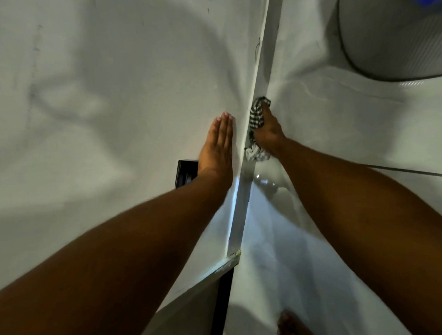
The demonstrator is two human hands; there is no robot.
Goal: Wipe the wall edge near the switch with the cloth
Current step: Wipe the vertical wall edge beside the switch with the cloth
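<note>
A white wall edge (257,65) runs up the middle of the view, slightly tilted. My right hand (270,131) presses a black-and-white checked cloth (257,116) against the right side of that edge; part of the cloth hangs below my wrist. My left hand (218,145) lies flat on the white wall (112,96) just left of the edge, fingers together, holding nothing. A dark switch plate (185,173) sits on the wall beside my left wrist, partly hidden by it.
To the right stands a white appliance with a rounded panel (390,36) at the top right. A glossy white floor (269,278) lies below. A bare foot (292,325) shows at the bottom. A dark gap (224,300) runs under the wall's lower trim.
</note>
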